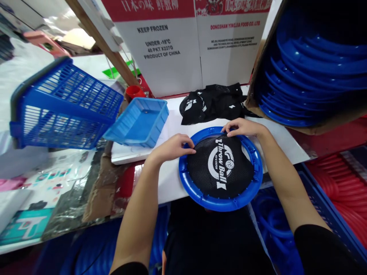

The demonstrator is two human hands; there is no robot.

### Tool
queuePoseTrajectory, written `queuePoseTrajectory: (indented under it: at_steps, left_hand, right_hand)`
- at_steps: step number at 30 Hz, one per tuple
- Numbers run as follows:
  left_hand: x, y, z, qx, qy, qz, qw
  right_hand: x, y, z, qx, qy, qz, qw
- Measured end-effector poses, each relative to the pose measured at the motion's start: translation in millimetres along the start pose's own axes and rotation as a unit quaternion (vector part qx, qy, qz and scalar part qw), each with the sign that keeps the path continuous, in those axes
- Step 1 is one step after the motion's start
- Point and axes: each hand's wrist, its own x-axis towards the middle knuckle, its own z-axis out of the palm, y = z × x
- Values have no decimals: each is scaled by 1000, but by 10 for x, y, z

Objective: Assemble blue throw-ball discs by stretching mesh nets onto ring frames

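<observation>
L hand (177,147) & R hand (242,126) each pinched edge of blk mesh (200,172) w/ white print, inside blue ring (220,205) overhanging counter (169,185).

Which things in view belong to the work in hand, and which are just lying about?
In the work: blue ring, black mesh; probably black pieces behind, stacked blue rounds.

Apparently lying about: blue basket, light-blue tray, printed carton.
</observation>
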Motion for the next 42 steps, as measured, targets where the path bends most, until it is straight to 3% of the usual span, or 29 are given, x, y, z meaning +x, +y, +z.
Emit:
queuePoseTrajectory:
  at_steps: [4,8,17,21,26,34,42]
  left_hand:
    - [-18,5,-21,-36,-30,-31,998]
    - [-21,8,-27,-43,-14,-61,997]
    - [-33,-40,-52,-63,10,-105,992]
    - [-20,-65,-26,-85,19,-114,990]
    - [-9,-72,-11,-83,10,-139,987]
    - [-11,-41,-1,-84,12,-152,985]
    - [-17,-47,2,-99,32,-155,982]
  right_hand:
    - [11,-1,24,-41,-36,-19,998]
    - [26,-11,56,-107,-85,-36,990]
    - [78,-56,212,-156,-1,-38,987]
    - [52,-61,240,-180,-9,-25,983]
    - [46,-72,204,-131,-25,-20,991]
    - [68,-2,103,-24,24,9,999]
    - [99,107,67,32,57,-15,998]
